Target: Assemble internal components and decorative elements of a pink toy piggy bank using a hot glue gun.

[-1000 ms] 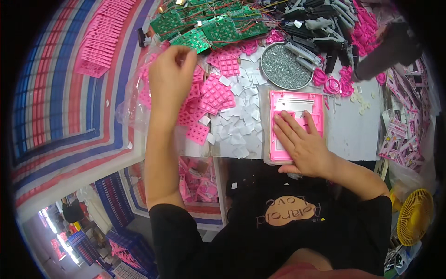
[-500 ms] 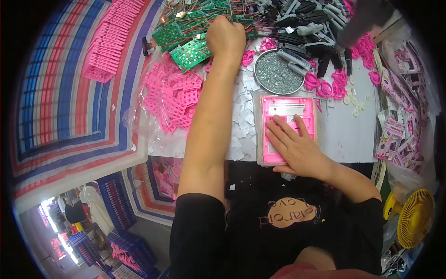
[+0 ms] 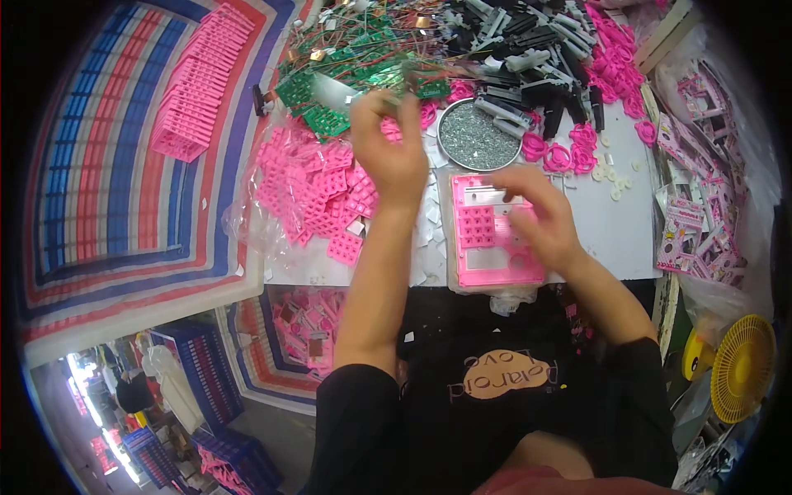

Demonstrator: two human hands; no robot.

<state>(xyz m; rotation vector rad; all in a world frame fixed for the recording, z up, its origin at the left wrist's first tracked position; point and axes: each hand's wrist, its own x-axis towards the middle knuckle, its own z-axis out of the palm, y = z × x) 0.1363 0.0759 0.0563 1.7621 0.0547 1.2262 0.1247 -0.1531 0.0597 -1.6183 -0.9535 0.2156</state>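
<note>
My left hand (image 3: 389, 157) is over the near edge of a heap of green circuit boards (image 3: 323, 120) with thin wires. Its fingers are closed on a circuit board (image 3: 389, 77), smeared by motion, with a blurred white patch beside it. A pink plastic case (image 3: 460, 268) lies open side up in front of me. In it sits a pink keypad (image 3: 475, 227), left of the middle. My right hand (image 3: 546, 221) hovers at the case's right side, fingers loosely bent and apart, slightly blurred, with nothing visible in them.
Loose pink keypads (image 3: 318, 194) spill from a clear bag at left. Beyond the case stand a round tin of small metal screws (image 3: 478, 136), black and grey parts (image 3: 536, 62) and pink rings (image 3: 610, 58). A bag of printed pink pieces (image 3: 697, 223) borders the right; a yellow fan (image 3: 741, 369) is lower right.
My left hand has pulled back toward me from the circuit board heap, bringing a board. My right hand has lifted off the pink case, uncovering the keypad in it.
</note>
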